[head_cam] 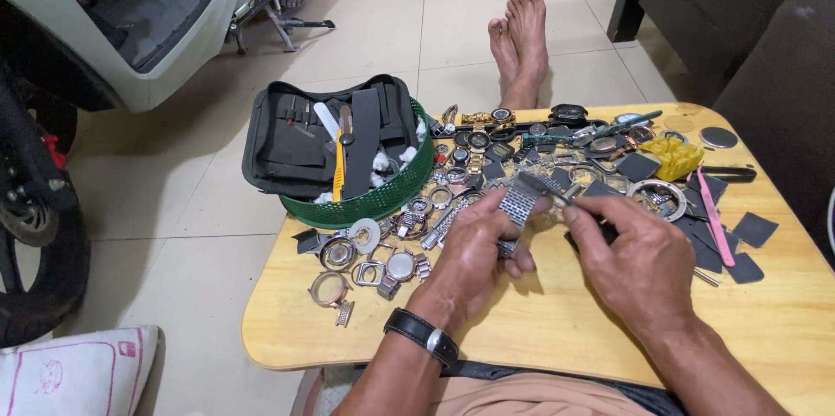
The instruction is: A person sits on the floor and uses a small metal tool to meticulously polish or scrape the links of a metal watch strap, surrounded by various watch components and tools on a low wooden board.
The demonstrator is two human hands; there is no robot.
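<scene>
The left hand has its fingers wrapped around a silver watch band over the middle of the wooden desk. The right hand pinches a small thin tool that touches the band. Watch parts lie just to the left.

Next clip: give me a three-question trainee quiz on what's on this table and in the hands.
1. True or false: the left hand holds a metal watch band.
2. What sits in the green basket? A) a black tool case B) a yellow block C) a pink stick
3. Fill in: the right hand brings a thin ____ to the band.

Key
1. True; the band sticks up from its fingers.
2. A; the yellow block and pink stick lie on the table, right of the hands.
3. Tool; its exact kind is too small to tell.
</scene>
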